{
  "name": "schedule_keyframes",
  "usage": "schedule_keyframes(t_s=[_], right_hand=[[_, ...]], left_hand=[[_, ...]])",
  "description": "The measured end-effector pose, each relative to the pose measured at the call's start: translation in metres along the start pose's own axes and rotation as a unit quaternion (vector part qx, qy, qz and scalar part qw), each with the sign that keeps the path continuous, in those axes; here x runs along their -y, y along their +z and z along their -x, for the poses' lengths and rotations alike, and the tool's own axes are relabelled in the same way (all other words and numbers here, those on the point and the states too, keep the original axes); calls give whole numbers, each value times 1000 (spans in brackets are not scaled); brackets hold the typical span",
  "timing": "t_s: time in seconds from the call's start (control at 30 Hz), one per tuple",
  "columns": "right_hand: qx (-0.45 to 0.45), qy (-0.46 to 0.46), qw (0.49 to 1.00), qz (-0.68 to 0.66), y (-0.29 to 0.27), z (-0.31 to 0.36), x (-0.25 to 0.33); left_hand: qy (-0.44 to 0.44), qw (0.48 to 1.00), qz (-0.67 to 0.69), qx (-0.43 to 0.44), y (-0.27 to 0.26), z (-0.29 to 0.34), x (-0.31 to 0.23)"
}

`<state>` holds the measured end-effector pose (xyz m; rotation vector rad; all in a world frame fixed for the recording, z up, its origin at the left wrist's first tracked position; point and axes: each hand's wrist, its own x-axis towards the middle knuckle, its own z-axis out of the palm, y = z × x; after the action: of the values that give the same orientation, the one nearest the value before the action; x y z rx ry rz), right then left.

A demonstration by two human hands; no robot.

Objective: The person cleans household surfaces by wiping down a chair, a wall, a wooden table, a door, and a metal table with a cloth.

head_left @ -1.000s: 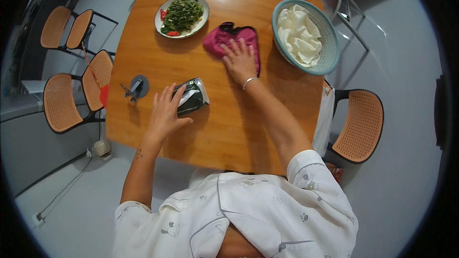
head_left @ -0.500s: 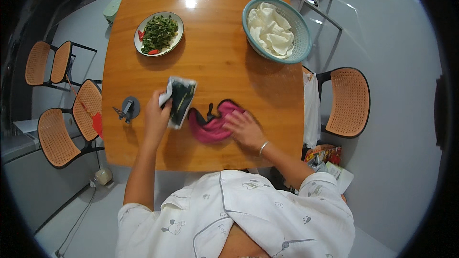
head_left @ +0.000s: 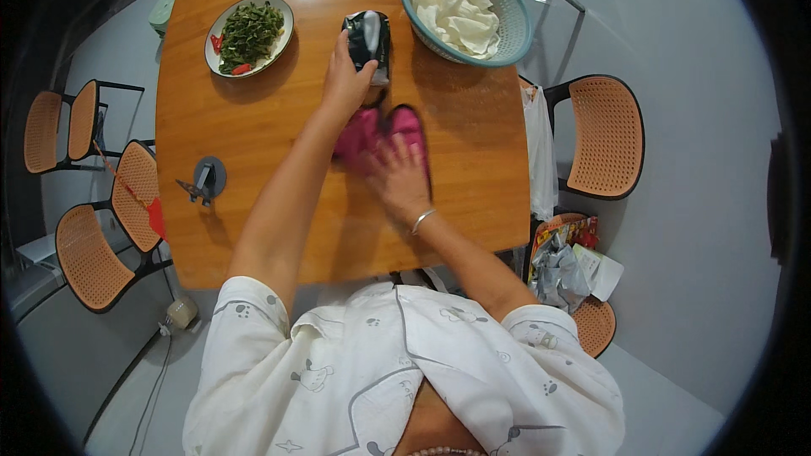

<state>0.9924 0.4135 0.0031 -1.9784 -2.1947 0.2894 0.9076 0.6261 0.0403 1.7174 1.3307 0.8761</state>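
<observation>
Pressing flat on a pink cloth at frame centre, the right hand lies open-palmed. The left hand grasps a dark packet at upper centre, lifted off the desk, seemingly clearing the cloth's way.

On your wooden tabletop you have a plate of greens, a teal basket of white cloth and a small grey tool; wicker chairs stand around.
</observation>
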Motion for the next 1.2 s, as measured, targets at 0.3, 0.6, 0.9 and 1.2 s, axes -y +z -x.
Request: schedule_keyframes(t_s=[0.3, 0.6, 0.9, 1.2], right_hand=[[29, -226, 974, -8, 0, 15, -7], [-3, -123, 992, -3, -28, 89, -104], [51, -142, 988, 42, -42, 246, -142], [62, -306, 948, 60, -27, 197, -77]], left_hand=[[134, 975, -166, 64, -48, 197, 47], [154, 907, -369, 136, 63, 256, 15], [241, 892, -339, 175, 111, 369, -31], [211, 892, -368, 156, 27, 394, 2]])
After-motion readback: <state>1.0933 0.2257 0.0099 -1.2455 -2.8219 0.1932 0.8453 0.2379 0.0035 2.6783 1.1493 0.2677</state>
